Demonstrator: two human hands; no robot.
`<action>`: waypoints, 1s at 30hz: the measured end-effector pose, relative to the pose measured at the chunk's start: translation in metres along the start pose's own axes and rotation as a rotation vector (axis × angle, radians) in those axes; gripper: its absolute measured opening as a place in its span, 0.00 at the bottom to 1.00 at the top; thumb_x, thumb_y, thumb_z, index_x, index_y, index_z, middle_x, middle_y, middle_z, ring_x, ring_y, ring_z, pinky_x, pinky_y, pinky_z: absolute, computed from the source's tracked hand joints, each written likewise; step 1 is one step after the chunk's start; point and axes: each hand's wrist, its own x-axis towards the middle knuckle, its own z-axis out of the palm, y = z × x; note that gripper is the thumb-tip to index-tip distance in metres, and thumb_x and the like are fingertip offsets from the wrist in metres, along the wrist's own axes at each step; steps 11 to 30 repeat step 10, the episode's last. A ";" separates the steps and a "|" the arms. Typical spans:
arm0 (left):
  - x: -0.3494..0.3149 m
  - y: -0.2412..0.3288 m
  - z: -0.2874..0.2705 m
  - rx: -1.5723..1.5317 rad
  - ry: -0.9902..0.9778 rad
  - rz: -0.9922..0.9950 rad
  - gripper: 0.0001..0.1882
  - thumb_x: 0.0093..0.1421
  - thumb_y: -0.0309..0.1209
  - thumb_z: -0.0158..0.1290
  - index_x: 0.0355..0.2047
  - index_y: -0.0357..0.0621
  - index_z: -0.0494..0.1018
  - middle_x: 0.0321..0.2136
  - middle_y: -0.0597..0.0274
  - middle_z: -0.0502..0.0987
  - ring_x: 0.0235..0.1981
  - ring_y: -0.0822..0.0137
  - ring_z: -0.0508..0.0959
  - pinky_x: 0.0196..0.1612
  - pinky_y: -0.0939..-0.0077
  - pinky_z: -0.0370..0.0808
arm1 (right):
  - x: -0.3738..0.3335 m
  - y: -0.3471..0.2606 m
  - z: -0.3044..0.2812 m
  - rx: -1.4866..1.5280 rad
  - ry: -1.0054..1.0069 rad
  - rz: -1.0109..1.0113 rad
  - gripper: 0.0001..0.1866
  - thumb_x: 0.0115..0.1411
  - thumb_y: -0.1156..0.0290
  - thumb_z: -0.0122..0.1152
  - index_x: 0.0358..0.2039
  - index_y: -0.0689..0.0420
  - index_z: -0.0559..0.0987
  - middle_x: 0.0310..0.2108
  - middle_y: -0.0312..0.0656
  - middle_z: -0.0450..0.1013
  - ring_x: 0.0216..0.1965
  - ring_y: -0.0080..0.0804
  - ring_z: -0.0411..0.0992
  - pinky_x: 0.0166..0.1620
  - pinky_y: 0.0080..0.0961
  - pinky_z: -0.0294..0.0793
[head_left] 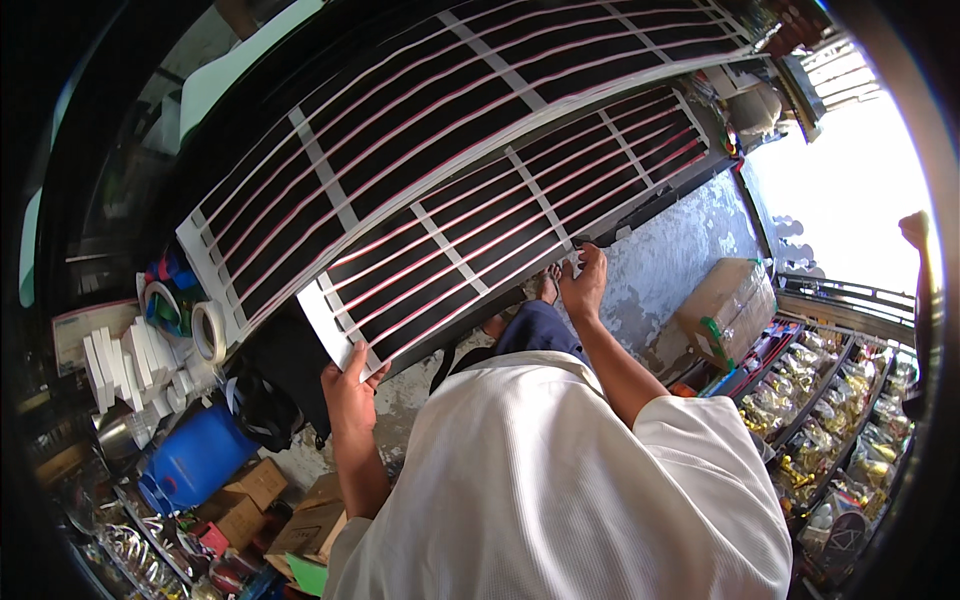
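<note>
A long black panel [463, 272] with thin red-and-white strips running along it and grey bands across it lies on a dark bench before me. My left hand [352, 392] is closed on its white left end, the thumb on top near the corner. Along the panel's near edge, my right hand [584, 288] has its fingers bent together around a small dark bit; I cannot make out whether that is a separate piece or part of the edge. Behind lies a second, larger striped panel [390, 135], its front border overhanging the nearer one.
To the left are tape rolls [208, 332], white blocks [125, 365] and a blue drum [195, 455]. Cardboard boxes [310, 525] sit below. On the right, a taped carton [728, 310] stands on the floor [650, 270] near racks of bagged parts [830, 410]. Another person's arm [922, 280] shows at far right.
</note>
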 end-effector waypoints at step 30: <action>0.002 -0.004 -0.006 -0.069 -0.047 0.009 0.16 0.72 0.32 0.67 0.54 0.36 0.80 0.47 0.56 0.85 0.43 0.63 0.87 0.44 0.62 0.90 | 0.006 -0.026 0.013 -0.149 -0.008 0.261 0.42 0.55 0.58 0.85 0.64 0.56 0.70 0.61 0.52 0.70 0.65 0.60 0.68 0.65 0.57 0.69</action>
